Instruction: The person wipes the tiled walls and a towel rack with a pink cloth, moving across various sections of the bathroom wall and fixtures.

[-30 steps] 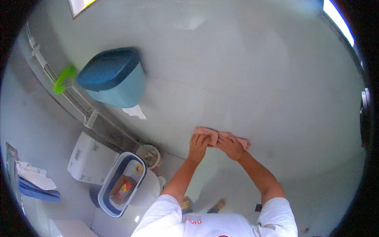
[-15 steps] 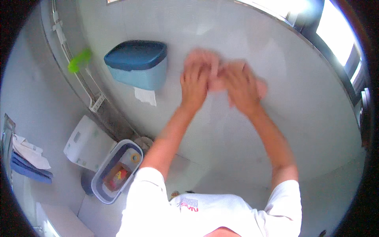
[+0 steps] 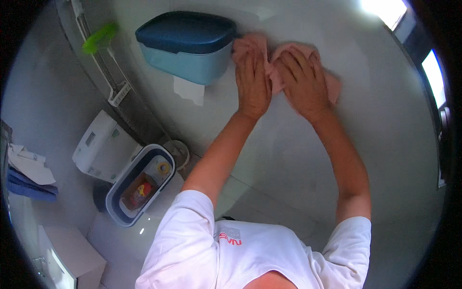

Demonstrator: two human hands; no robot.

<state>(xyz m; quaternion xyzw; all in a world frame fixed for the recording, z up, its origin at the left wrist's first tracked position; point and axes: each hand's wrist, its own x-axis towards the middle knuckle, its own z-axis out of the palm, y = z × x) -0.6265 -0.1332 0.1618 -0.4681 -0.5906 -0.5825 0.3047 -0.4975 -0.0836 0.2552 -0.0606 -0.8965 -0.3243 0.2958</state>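
Left hand: (image 3: 253,91) back facing the camera; fingers extended, close together, laid over the cloth rather than curled round it.
Right hand: (image 3: 308,94) beside the left hand; fingers extended, slightly apart, likewise laid over the cloth.
Pink cloth: (image 3: 275,81) bunched against the grey wall (image 3: 288,149), under both hands, just right of the dispenser; contact with it cannot be told.
Blue dispenser: (image 3: 187,60) dark lid down; white paper (image 3: 189,91) hangs below.
Oval tub: (image 3: 113,201) lower left, holding a tape roll (image 3: 163,163).
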